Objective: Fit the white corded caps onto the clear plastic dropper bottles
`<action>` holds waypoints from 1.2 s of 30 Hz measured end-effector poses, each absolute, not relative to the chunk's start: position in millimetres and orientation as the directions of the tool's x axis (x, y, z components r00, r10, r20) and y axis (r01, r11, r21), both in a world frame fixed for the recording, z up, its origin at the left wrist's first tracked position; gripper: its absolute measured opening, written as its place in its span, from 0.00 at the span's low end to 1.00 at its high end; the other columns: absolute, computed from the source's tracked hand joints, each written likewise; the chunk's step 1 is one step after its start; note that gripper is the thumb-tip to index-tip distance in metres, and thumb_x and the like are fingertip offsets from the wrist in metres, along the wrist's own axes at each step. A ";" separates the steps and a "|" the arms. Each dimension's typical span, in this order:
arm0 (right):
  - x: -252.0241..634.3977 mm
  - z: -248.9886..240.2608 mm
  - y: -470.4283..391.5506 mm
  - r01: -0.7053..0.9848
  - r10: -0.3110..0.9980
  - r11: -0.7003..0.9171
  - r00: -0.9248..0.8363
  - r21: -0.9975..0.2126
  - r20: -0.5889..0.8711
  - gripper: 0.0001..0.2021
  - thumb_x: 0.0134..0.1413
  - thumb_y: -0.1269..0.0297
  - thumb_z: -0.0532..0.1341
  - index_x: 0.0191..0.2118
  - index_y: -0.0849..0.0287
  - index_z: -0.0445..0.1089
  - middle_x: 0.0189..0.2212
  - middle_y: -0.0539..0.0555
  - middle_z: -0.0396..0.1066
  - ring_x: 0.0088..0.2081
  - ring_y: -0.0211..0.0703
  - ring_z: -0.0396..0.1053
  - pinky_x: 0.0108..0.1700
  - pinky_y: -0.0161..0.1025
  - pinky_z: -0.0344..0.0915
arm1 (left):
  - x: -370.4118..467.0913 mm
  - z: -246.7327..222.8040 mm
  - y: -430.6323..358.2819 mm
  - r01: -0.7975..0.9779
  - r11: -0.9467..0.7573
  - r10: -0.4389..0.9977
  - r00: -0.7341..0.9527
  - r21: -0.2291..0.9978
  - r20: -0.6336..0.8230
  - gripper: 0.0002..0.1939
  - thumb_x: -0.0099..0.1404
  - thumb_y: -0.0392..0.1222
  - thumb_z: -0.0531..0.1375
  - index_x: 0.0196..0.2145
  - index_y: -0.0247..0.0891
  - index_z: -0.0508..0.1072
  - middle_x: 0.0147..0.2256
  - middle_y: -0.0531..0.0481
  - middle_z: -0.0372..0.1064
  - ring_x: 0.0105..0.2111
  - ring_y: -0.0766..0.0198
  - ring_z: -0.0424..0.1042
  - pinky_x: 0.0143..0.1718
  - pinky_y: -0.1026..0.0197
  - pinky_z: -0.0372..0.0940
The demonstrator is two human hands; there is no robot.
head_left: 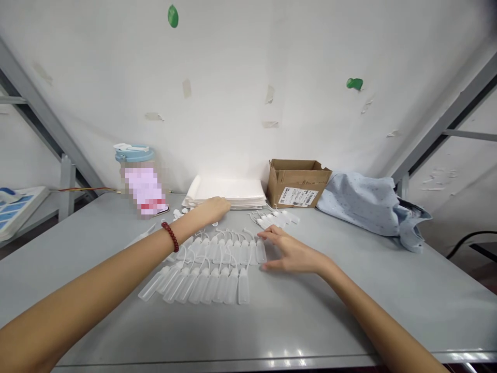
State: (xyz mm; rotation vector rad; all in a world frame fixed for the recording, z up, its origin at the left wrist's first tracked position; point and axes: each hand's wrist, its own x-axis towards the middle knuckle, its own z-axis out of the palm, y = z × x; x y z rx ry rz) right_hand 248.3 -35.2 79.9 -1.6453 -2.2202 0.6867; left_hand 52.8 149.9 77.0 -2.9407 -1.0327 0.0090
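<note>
Two rows of flat translucent plastic tubes with thin white tails lie on the grey table: a front row (205, 286) and a back row (233, 252). My right hand (293, 252) is at the right end of the back row, thumb and fingers apart around the last tube (261, 250), its fingertips at or touching it. My left hand (215, 209) reaches over the rows to the front edge of a white paper stack (240, 191). Its fingers curl downward, mostly hidden behind the back of the hand; what they hold cannot be made out. Small white pieces (179, 213) lie beside it.
More tubes (277, 218) lie behind my right hand. An open cardboard box (297, 181) stands at the back, with light-blue cloth (361, 204) to its right. At the back left, a phone (145, 189) leans on a blue-lidded container (134, 153). A white wall rises behind.
</note>
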 end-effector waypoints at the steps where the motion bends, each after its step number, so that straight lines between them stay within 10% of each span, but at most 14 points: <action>1: 246.3 78.8 -35.6 0.818 0.953 0.217 -0.295 -0.533 -0.064 0.33 0.46 0.60 0.66 0.58 0.62 0.59 0.48 0.60 0.61 0.48 0.51 0.64 0.49 0.46 0.65 | 53.7 76.4 150.3 0.618 -0.785 0.619 0.786 -0.038 -0.015 0.16 0.67 0.43 0.57 0.50 0.34 0.67 0.48 0.43 0.66 0.44 0.57 0.70 0.43 0.50 0.68; 12: 239.7 73.2 -33.0 0.806 0.954 0.178 -0.282 -0.565 -0.100 0.29 0.49 0.57 0.63 0.55 0.62 0.60 0.48 0.59 0.58 0.47 0.50 0.61 0.50 0.46 0.62 | 49.7 101.4 149.2 0.571 -0.820 0.572 0.819 -0.030 -0.039 0.11 0.66 0.42 0.58 0.43 0.33 0.70 0.42 0.46 0.69 0.40 0.59 0.70 0.41 0.52 0.67; 21: 257.4 89.3 -33.0 0.750 0.977 0.143 -0.212 -0.646 -0.029 0.25 0.47 0.58 0.65 0.52 0.57 0.64 0.47 0.56 0.60 0.44 0.48 0.63 0.46 0.47 0.63 | 23.0 113.0 106.7 0.576 -0.778 0.619 0.771 0.253 0.149 0.06 0.59 0.38 0.55 0.35 0.36 0.70 0.35 0.48 0.73 0.35 0.60 0.72 0.33 0.63 0.64; 28: 251.9 97.2 -34.5 0.112 0.985 0.089 -0.160 -0.990 0.071 0.21 0.48 0.63 0.65 0.50 0.54 0.68 0.42 0.53 0.67 0.41 0.42 0.64 0.43 0.41 0.62 | 17.5 133.9 52.2 0.423 -0.756 0.588 0.774 0.499 0.234 0.08 0.62 0.43 0.56 0.37 0.42 0.74 0.36 0.54 0.74 0.37 0.62 0.70 0.36 0.63 0.64; 36: 224.0 85.6 -32.3 -0.299 0.989 -0.107 -0.128 -0.948 -0.071 0.12 0.50 0.64 0.64 0.42 0.59 0.74 0.33 0.52 0.67 0.25 0.31 0.58 0.23 0.32 0.53 | 22.8 107.3 41.6 0.280 -0.689 0.589 0.754 0.668 0.291 0.10 0.63 0.42 0.57 0.41 0.43 0.75 0.37 0.52 0.73 0.36 0.63 0.71 0.39 0.61 0.65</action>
